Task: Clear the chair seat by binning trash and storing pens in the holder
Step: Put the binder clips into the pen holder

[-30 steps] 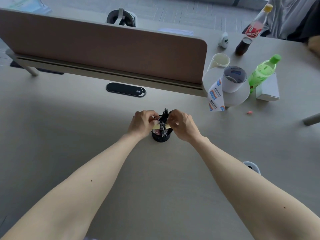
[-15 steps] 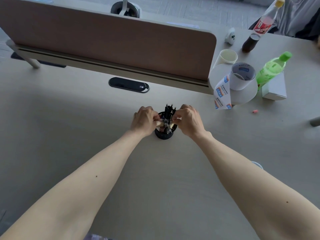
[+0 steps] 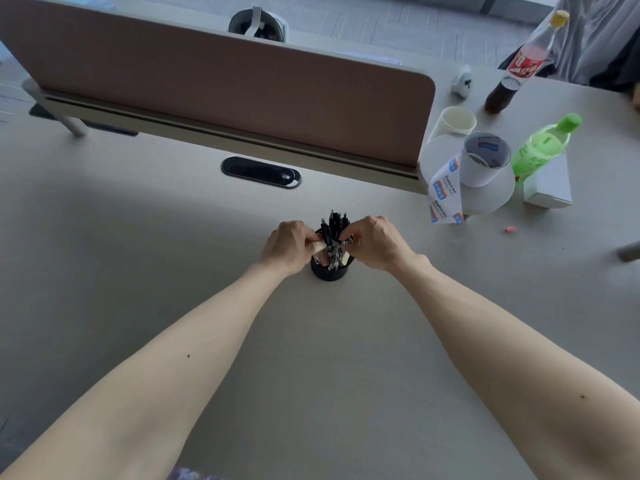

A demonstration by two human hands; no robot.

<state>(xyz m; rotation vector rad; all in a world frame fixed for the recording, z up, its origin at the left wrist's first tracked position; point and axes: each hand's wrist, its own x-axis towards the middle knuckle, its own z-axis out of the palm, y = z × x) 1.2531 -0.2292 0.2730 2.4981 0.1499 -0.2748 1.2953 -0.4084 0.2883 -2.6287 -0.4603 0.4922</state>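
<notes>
The left hand [image 3: 287,245] and the right hand [image 3: 375,242] meet over the mouth of a black cylindrical pen holder [image 3: 329,273], which stands upright on the pale beige surface [image 3: 311,358] directly beneath the fingers [image 3: 317,245]. Both sets of fingers are curled in narrowly and pinch a bundle of black pens [image 3: 335,221] from either side; the pens stand in the holder, their upper ends rising just beyond the fingertips. Far beyond the fingers runs a brown fabric divider panel [image 3: 225,77], with a black oval cable port [image 3: 260,172] between. Well off to the right of the right-hand fingers stand a green plastic bottle [image 3: 540,147] and a white paper cup [image 3: 453,123]
</notes>
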